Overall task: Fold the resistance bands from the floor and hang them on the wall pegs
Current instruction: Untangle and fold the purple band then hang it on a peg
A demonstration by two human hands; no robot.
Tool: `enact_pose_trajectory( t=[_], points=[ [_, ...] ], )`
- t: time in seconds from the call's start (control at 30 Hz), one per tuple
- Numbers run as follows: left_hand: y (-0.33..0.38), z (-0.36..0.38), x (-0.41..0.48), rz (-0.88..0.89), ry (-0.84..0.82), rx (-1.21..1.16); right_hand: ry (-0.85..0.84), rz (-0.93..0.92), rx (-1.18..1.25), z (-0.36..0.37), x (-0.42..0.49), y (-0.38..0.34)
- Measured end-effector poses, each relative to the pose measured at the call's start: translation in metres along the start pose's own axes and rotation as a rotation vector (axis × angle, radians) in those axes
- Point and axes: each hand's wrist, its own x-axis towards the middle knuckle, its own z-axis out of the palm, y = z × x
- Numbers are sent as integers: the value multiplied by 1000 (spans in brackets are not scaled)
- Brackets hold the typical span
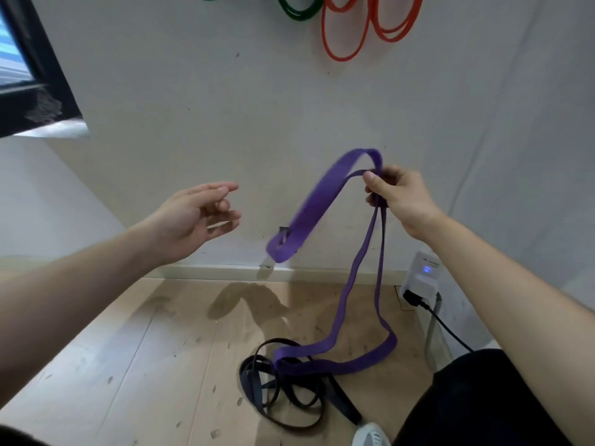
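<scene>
Nearest, beside a dark trouser leg (483, 400), a tangle of flat black rubber bands (254, 392) lies unfolded on the pale wooden floor (128, 349). Thin orange loops (344, 43) and green loops (296, 11) already hang on the wall, so the task looks partly done. The raised right hand (399, 197) has its grip pinched on a doubled bend of the wide purple rubber band (318, 201), whose lower loop trails onto the black tangle. The left hand (193, 217) reaches forward, its grip loose and holding nothing.

White device (421, 275) with lit blue indicator stands low against the wall, black cable (447, 326) plugged into it. Dark-framed window (42, 59) at upper left corner.
</scene>
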Motion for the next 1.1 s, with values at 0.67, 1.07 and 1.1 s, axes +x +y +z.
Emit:
enact_pose_trajectory(
  t=[0.67,1.07,1.1],
  points=[
    [-39,22,-9,-60,-66,724,-115,-53,217,9,-8,-30],
    [-25,18,-9,78,-32,422,69,67,128,-7,2,-10],
    [-22,20,-9,85,-31,379,71,80,116,-8,3,-7]
  ],
)
